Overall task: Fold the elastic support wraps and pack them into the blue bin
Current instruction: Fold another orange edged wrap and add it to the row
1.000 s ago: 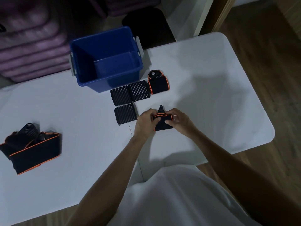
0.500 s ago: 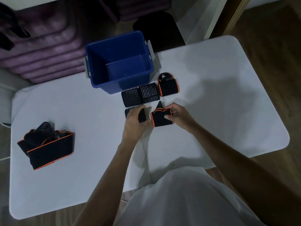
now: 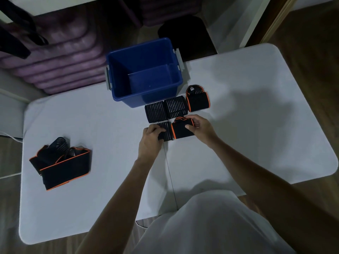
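The blue bin (image 3: 176, 85) stands empty at the table's far middle. In front of it lie two folded ribbed black wraps (image 3: 166, 110) and a folded orange-trimmed wrap (image 3: 197, 100). My left hand (image 3: 150, 139) grips a third ribbed black wrap (image 3: 166, 132) on the table. Right beside it, touching, sits a folded black wrap with orange trim (image 3: 181, 130), which my right hand (image 3: 200, 128) holds by its right edge, thumb on top.
A heap of unfolded black wraps with orange edging (image 3: 60, 162) lies at the left of the white table (image 3: 256, 125). A dark chair (image 3: 185, 33) and purple cushions (image 3: 60, 57) stand behind the table. A seam runs down the table's middle.
My left hand let go of the orange-trimmed wrap and moved left onto the ribbed wrap. My right hand set the orange-trimmed wrap down next to it.
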